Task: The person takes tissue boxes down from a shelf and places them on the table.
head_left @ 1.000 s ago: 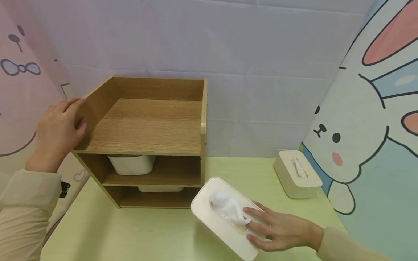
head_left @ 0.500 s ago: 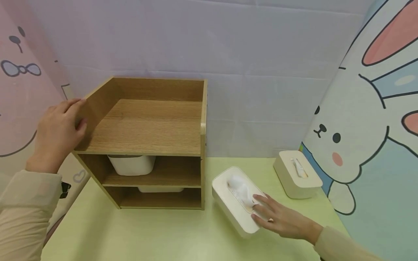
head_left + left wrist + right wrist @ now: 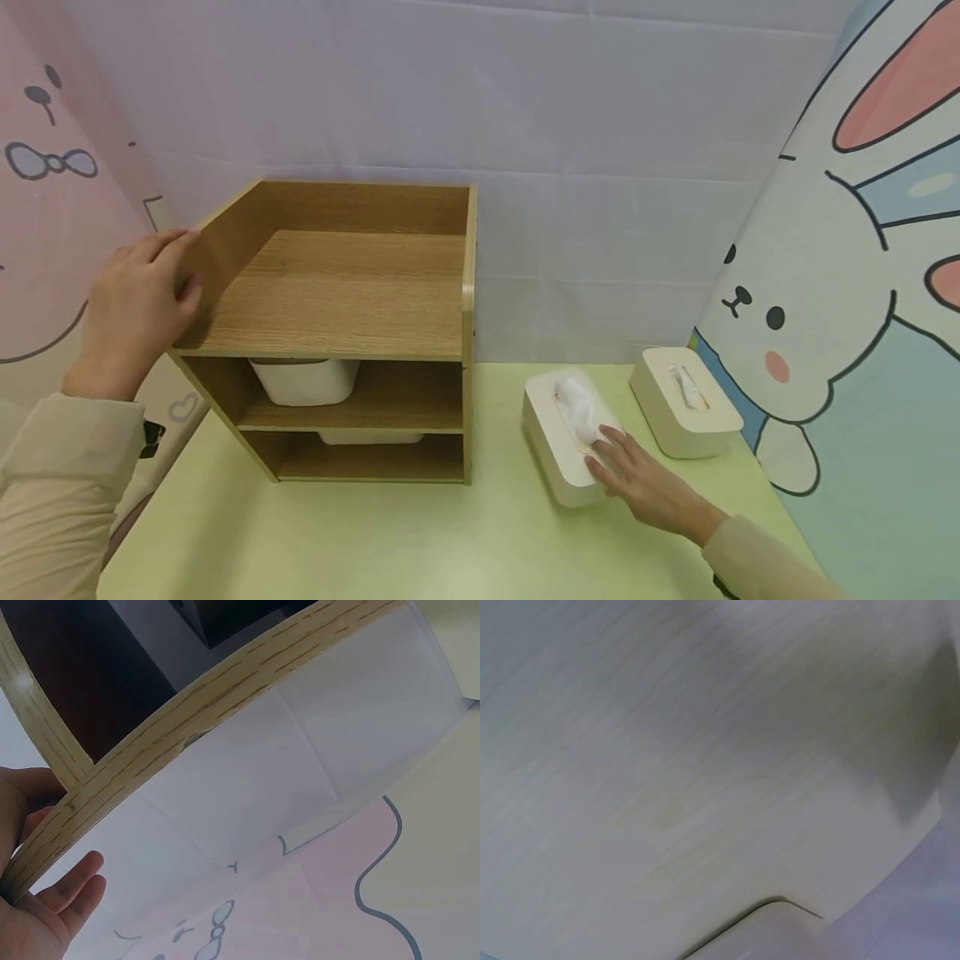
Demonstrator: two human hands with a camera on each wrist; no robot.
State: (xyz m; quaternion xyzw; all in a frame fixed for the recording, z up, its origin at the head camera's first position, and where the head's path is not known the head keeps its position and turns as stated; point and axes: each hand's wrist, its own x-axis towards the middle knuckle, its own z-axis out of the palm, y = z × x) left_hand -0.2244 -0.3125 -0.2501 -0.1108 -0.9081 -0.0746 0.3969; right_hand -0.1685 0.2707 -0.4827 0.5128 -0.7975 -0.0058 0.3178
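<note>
My left hand (image 3: 142, 308) grips the upper left side panel of a wooden shelf unit (image 3: 352, 292); in the left wrist view fingers (image 3: 71, 896) show beside the panel's edge. My right hand (image 3: 660, 487) reaches in from the right, its spread, fairly straight fingers touching the near right part of a white tissue box (image 3: 558, 454). A white tissue (image 3: 577, 408) sticks out of the slot in its lid. The box appears to stand on the table, right of the shelf. In the right wrist view only a pale rounded corner of a box (image 3: 772, 934) shows; the hand is out of sight.
A second tissue box (image 3: 690, 408) stands at the back right, against the rabbit-printed cloth (image 3: 817, 333). White containers sit on the shelf's middle level (image 3: 303, 383) and bottom level (image 3: 371, 437). A pale cloth (image 3: 600, 167) hangs behind the light green table (image 3: 360, 542).
The tissue box has moved away from me and to the right, and turned straighter, with my right hand following it. It looks lower now. My left hand has stayed on the shelf panel.
</note>
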